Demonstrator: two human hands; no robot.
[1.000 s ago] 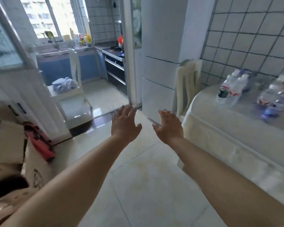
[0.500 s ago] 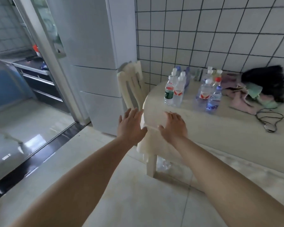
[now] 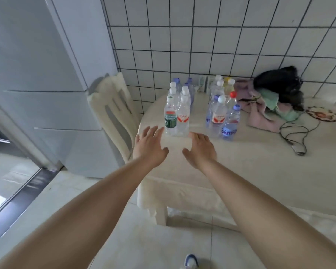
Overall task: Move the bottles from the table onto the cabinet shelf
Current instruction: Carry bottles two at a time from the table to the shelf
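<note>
Two hands reach forward over the near edge of the surface, both spread open with fingers apart and holding nothing. The left hand hovers just short of the green-labelled bottle, its fingertips near the bottle's base but not clearly touching it. The right hand is palm down to the right of it, near the red-labelled bottle that stands just beside the green-labelled one.

Behind that pair, more clear bottles with white and blue caps stand upright in a left cluster running toward the tiled wall. A second cluster stands further right, with a blue-labelled bottle nearest, another red-labelled one just to its left and a red-capped bottle behind.

Further right on the cream cloth lie crumpled clothes in pink, green and black, a dark cable and a round patterned mat. A cream chair stands at the left end of the surface, against a tall pale fridge. A shoe toe shows on the floor tiles at the near edge.
</note>
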